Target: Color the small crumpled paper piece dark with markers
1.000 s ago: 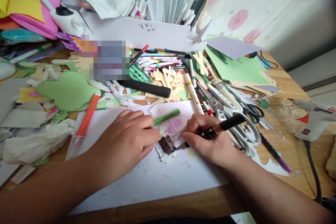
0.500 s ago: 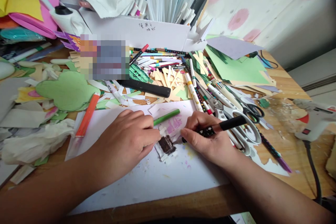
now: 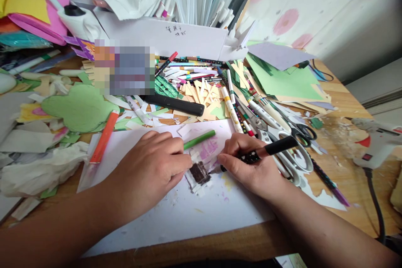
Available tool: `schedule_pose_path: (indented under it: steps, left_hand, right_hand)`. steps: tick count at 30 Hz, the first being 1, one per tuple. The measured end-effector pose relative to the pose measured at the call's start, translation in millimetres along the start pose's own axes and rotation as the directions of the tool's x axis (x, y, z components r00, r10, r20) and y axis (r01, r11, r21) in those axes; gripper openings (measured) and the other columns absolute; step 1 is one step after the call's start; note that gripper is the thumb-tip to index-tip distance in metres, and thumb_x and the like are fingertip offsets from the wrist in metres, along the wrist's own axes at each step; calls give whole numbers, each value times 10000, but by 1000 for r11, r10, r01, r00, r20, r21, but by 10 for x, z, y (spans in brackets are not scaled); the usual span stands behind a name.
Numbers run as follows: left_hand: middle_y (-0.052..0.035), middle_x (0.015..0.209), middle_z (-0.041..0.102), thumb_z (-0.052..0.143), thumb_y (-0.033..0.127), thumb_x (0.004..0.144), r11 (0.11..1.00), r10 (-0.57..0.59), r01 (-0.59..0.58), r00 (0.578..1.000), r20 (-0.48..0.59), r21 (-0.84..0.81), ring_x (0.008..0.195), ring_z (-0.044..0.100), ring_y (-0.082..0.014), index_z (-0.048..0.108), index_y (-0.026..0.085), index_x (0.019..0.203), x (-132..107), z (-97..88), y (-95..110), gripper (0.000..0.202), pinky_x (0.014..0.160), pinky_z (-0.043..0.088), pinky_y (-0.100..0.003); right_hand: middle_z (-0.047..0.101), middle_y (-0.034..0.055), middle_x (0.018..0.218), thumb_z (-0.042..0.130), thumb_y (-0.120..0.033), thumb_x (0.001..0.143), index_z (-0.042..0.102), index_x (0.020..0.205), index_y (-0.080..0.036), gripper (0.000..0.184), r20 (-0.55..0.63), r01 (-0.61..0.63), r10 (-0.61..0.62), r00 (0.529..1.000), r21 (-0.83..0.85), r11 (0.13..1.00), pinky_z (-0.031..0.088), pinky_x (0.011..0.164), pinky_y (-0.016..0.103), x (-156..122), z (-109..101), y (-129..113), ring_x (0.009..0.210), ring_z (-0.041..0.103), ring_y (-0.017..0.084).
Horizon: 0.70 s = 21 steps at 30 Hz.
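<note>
your marker (image 3: 251, 157) was black with white stars; the small piece (image 3: 200, 172) below frame centre, dark brown and white; the upper-right wall (image 3: 307, 0), pink-spotted white.

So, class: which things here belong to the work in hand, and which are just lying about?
In use:
- held black pen
- small dark-inked piece
- white sheet beneath

Lying about:
- orange marker
- glue gun
- green paper shape
- crumpled white paper

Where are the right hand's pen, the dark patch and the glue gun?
Pen (image 3: 279, 146), head view: its black rear end.
Dark patch (image 3: 198, 172), head view: its middle.
Glue gun (image 3: 380, 140), head view: its white body.
</note>
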State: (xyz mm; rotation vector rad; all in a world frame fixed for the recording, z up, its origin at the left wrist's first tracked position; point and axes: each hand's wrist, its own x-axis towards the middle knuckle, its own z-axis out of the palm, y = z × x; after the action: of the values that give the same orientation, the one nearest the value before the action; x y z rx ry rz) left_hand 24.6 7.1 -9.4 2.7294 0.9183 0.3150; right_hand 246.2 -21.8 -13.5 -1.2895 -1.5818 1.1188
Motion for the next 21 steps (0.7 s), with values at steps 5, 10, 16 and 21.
schedule_pose_path:
  steps: [5, 10, 16, 21]
  left_hand:
    - [-4, 673, 513, 529, 127, 849, 1000, -3, 3, 1000, -11, 2, 691, 453, -172, 679, 233, 757, 1, 8, 0, 205, 641, 275, -323]
    - [-3, 679, 517, 538, 131, 846, 1000, 0, 0, 1000, -6, -3, 693, 450, -170, 671, 228, 746, 5, 11, -2, 193, 646, 281, -323]
    - [-2, 674, 512, 536, 129, 847, 1000, -2, 2, 1000, -1, 2, 692, 452, -170, 678, 231, 762, 13, 12, -3, 194, 648, 286, -325]
    - [-3, 674, 512, 541, 132, 844, 1000, -5, 5, 1000, 4, 5, 694, 456, -170, 677, 229, 762, 10, 5, 1, 186, 648, 285, -321]
  right_hand:
    - [453, -44, 526, 608, -203, 749, 387, 563, -221, 290, -5, -12, 12, 1000, 45, 999, 316, 462, 253, 1, 5, 9, 487, 416, 106]
    - [464, -43, 524, 634, -261, 769, 426, 579, -210, 286, -6, 17, -17, 1000, -7, 1000, 322, 454, 243, 0, 19, -12, 483, 409, 99]
    - [442, -51, 507, 634, -250, 753, 406, 556, -209, 304, -8, 14, -14, 1000, -33, 999, 300, 426, 224, -2, 22, -33, 459, 372, 83]
    - [448, -49, 504, 625, -247, 758, 411, 554, -208, 298, -10, 20, -21, 1000, -47, 999, 294, 426, 224, 7, 24, -34, 460, 368, 84]
